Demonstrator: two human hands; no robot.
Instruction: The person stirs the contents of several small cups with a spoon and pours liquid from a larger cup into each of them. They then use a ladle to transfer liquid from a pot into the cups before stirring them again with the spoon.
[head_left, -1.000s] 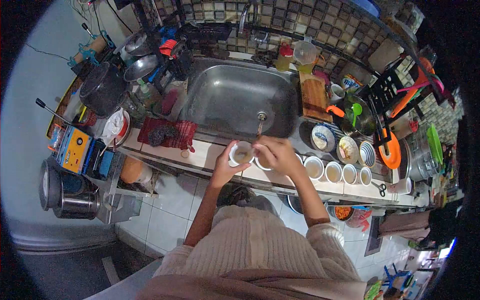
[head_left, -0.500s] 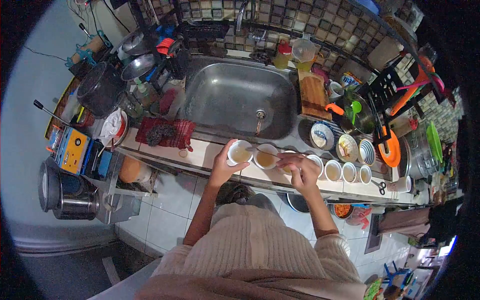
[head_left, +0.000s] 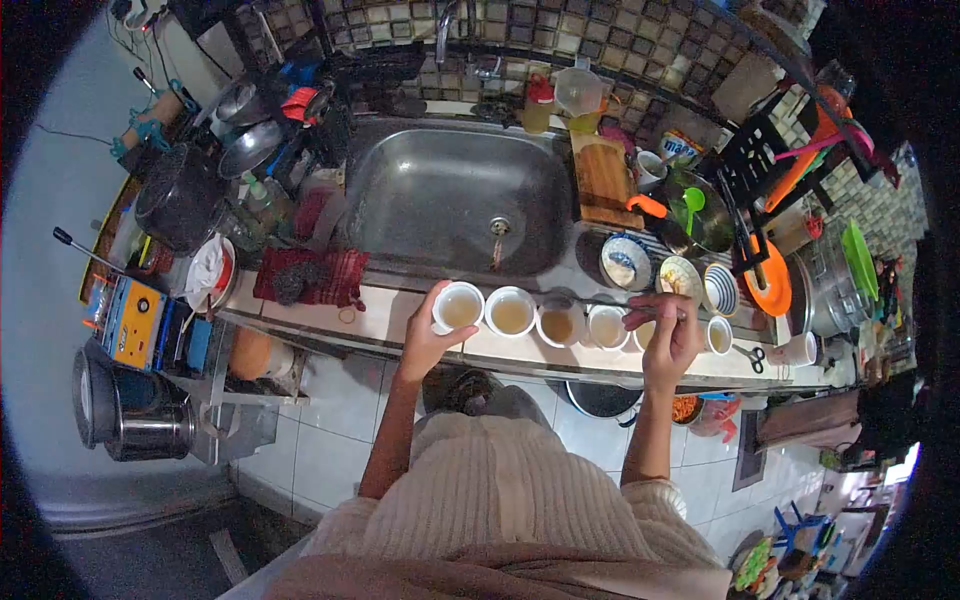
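Observation:
My left hand [head_left: 424,338] is closed around the leftmost white cup [head_left: 458,308], which holds a pale yellowish liquid and stands at the counter's front edge. Beside it are a second cup [head_left: 511,312] and a third cup [head_left: 558,324] with darker liquid, in a row of several similar cups running right. Above the right part of that row, my right hand [head_left: 668,338] has its fingers pinched together on a thin metal spoon. Little of the spoon shows; the hand hides most of it, along with part of the cups underneath.
Behind the cups lies a steel sink [head_left: 400,190]. Bowls [head_left: 627,262], a cutting board [head_left: 604,180] and a pot with a green spoon [head_left: 694,208] stand right of it. Scissors [head_left: 757,358] lie near the row's right end. A red cloth [head_left: 335,277] is at left.
My right hand has moved right with the spoon, away from the second cup to over the cups farther along. My left hand stays on the leftmost cup. The view has shifted slightly.

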